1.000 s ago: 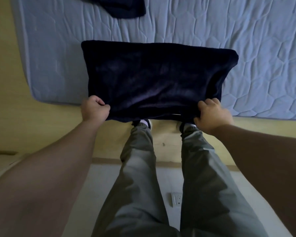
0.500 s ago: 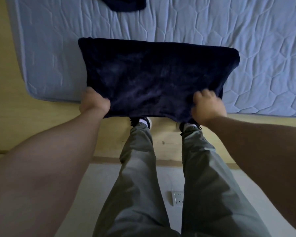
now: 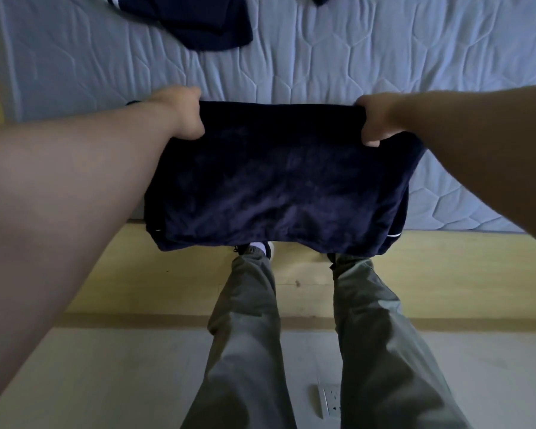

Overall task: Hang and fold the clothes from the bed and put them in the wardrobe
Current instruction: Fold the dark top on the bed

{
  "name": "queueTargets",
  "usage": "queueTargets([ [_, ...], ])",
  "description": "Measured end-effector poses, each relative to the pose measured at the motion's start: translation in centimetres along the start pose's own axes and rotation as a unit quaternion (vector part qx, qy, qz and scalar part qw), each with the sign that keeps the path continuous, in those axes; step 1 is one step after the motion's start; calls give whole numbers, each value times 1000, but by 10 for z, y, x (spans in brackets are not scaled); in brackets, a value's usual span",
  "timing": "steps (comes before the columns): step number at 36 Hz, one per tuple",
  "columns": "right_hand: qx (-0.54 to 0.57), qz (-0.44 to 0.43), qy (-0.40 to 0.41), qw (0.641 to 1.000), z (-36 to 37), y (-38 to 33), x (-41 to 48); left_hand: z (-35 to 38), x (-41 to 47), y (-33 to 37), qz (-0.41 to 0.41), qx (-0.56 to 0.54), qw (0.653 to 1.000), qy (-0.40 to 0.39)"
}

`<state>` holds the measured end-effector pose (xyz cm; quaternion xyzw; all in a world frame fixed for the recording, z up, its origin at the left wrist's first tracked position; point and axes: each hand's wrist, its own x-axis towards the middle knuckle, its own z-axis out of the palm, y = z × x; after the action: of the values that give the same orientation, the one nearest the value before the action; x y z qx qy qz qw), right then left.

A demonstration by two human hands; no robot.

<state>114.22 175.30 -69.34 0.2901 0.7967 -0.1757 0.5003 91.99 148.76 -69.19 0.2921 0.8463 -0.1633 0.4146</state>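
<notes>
The left hand (image 3: 184,114) is closed on the far left corner of a dark blue garment (image 3: 276,181), fingers curled under the cloth and thumb on the near side. The right hand (image 3: 373,119) grips the far right corner in the same way, with its fingertips showing under the edge. Between the two hands the far edge of the garment runs straight and taut. The cloth spreads from there toward the person as a wide doubled panel. Its near edge reaches past the near side of the mattress (image 3: 338,63) and over the yellow wooden surface (image 3: 130,274) below it. A small white mark shows at each near corner.

The mattress is pale blue and quilted. On its far left part lies a second dark blue garment (image 3: 205,23), with white stripes at one end. Below the held garment stand the person's legs in grey trousers (image 3: 245,335), with a dark shoe (image 3: 268,249) just visible. A white socket (image 3: 330,400) lies on the pale floor (image 3: 106,382) between the legs.
</notes>
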Motion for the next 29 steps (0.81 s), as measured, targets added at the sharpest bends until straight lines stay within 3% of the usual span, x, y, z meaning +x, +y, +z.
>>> queueTargets([
  [5,-67,-2,15,998,4,-3,4,-1,0,5,10,81,997,-1],
  [14,-131,11,-31,991,-57,-10,-9,-58,-1,13,-76,76,994,-9],
  [19,-67,42,85,993,-98,-6,9,-106,20,15,-71,73,991,89],
  [24,-46,52,243,968,-122,2,40,-138,56,14,-93,60,976,186],
  [27,-45,62,329,941,-123,6,51,-143,74,14,-98,-4,976,195],
  [29,-22,78,341,936,-116,7,54,-136,72,17,-84,-26,976,200],
])
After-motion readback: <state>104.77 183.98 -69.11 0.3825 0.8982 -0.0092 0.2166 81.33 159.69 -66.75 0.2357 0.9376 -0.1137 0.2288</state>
